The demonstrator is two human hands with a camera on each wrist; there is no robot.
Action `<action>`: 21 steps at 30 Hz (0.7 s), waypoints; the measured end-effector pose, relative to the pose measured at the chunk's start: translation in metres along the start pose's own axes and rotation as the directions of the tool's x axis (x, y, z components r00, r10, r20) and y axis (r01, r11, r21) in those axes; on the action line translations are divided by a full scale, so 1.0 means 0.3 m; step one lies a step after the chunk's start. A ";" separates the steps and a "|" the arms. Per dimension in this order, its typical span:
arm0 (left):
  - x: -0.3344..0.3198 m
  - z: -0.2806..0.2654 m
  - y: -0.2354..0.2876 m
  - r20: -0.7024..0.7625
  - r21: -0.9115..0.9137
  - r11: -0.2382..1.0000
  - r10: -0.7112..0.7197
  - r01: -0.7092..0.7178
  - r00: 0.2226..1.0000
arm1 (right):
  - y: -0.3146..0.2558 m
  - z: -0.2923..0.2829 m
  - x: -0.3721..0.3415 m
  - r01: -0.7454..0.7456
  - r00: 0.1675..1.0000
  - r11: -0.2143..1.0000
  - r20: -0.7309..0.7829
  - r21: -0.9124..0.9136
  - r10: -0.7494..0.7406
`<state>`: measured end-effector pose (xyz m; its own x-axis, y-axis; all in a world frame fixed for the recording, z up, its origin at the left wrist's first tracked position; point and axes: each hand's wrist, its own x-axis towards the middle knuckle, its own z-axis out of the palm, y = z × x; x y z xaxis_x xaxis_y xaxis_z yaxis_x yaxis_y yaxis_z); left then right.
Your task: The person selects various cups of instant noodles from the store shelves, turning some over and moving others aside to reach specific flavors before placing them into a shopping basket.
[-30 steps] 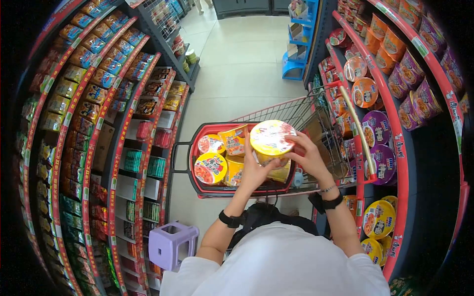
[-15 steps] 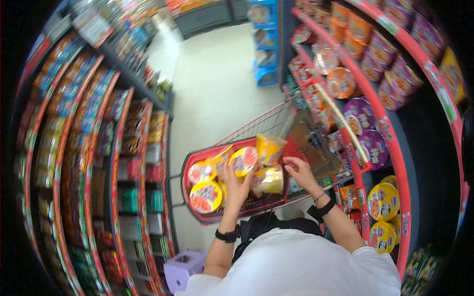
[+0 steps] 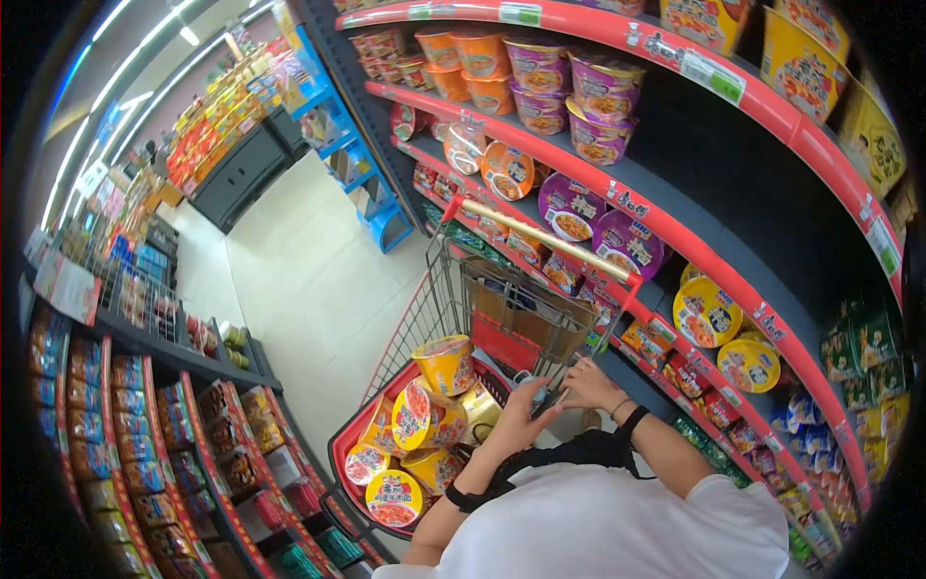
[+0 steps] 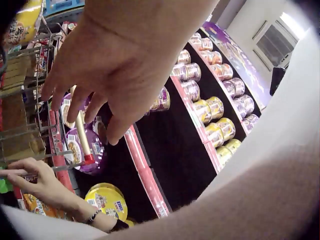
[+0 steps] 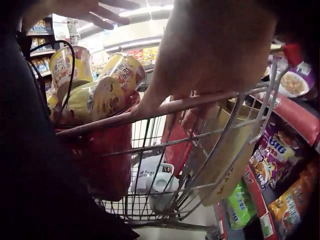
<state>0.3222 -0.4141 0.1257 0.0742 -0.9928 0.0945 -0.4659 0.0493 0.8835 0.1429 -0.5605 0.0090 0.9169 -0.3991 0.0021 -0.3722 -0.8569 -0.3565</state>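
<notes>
My left hand point(image 3: 521, 422) is held over the near side of the shopping cart point(image 3: 394, 349), its fingers extended and holding nothing. In the left wrist view, that hand point(image 4: 112, 65) hangs with fingers apart in front of the shelves. My right hand point(image 3: 590, 388) grips the cart's top rail point(image 5: 117, 120), thumb on one side and fingers on the other. Beside the left forearm, a red shopping basket point(image 3: 340, 446) rests on the cart, filled with several yellow instant noodle cups and tubs point(image 3: 429, 415). One noodle cup point(image 3: 445, 365) stands upright at the basket's far end.
A brown paper bag point(image 5: 227, 150) and a whitish jug point(image 5: 162, 187) are inside the cart. Shelves of noodle tubs point(image 3: 707, 311) run along the right. Another packed rack point(image 3: 135, 434) lines the left. A blue display stand point(image 3: 352, 164) is at the aisle's far end.
The yellow tub held in both hands was put into the basket and released. Both hands moved right to the cart's near side. The head view turned right toward the noodle shelves.
</notes>
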 end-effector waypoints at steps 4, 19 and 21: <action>0.007 -0.039 -0.029 0.034 -0.031 0.996 -0.081 0.082 0.996 | -0.031 0.032 0.010 -0.004 1.000 0.997 0.021 0.082 0.002; 0.042 -0.121 -0.103 0.133 -0.129 0.966 -0.207 0.224 0.969 | -0.137 0.072 0.229 0.011 0.981 0.997 -0.195 0.079 0.005; 0.031 -0.104 -0.175 0.138 -0.138 0.964 -0.209 0.228 0.968 | -0.118 0.070 0.294 0.019 0.975 0.999 -0.222 0.051 -0.008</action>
<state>0.3747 -0.4224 0.0945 0.0474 -0.9865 -0.1570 -0.3102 -0.1639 0.9364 0.2398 -0.5585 0.0023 0.8648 -0.4551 0.2123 -0.3466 -0.8468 -0.4034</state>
